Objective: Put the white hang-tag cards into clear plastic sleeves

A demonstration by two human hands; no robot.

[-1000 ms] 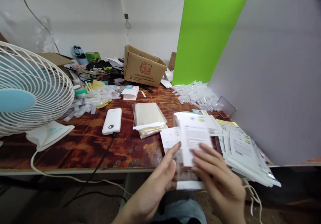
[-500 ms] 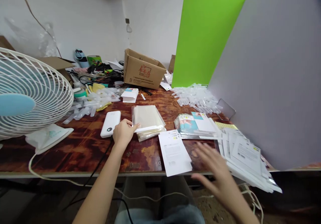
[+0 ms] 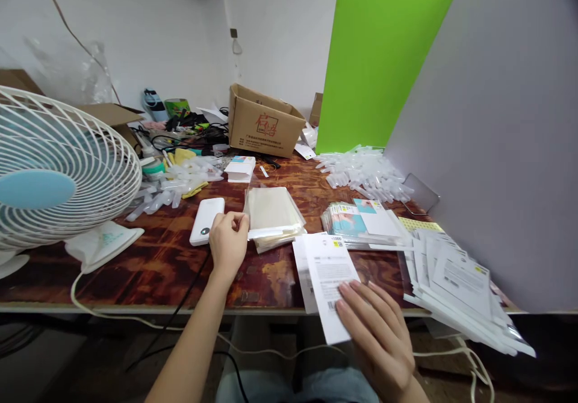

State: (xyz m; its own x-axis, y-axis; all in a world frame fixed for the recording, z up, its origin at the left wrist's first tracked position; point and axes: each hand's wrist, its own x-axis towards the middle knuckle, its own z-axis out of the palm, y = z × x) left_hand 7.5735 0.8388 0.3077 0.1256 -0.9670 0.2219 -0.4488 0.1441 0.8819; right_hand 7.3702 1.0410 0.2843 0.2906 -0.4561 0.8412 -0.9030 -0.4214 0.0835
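My left hand [image 3: 229, 243] is closed in a pinch at the left edge of a stack of clear plastic sleeves [image 3: 271, 209], and the top sleeve's edge lifts beside its fingers. Near the table's front edge, my right hand [image 3: 379, 331] grips a white printed card [image 3: 332, 276] with its fingers over the lower right corner; the thumb is hidden under it. Another white card [image 3: 303, 270] lies beneath, partly covered. Right of the sleeves is a pile of sleeved cards [image 3: 345, 225] with blue pictures. Farther right, packed white cards [image 3: 456, 282] lie fanned out.
A white power bank [image 3: 206, 219] lies left of my left hand, and a fan [image 3: 97, 249] stands at far left. Translucent plastic pieces [image 3: 365, 171] are heaped before the green divider [image 3: 379, 59]. A cardboard box [image 3: 266, 129] and a card stack [image 3: 240, 169] are at the back.
My right hand has come in from the right and taken hold of a white card, shifting it toward me over the table edge. My left fingers have curled into a pinch at the sleeves.
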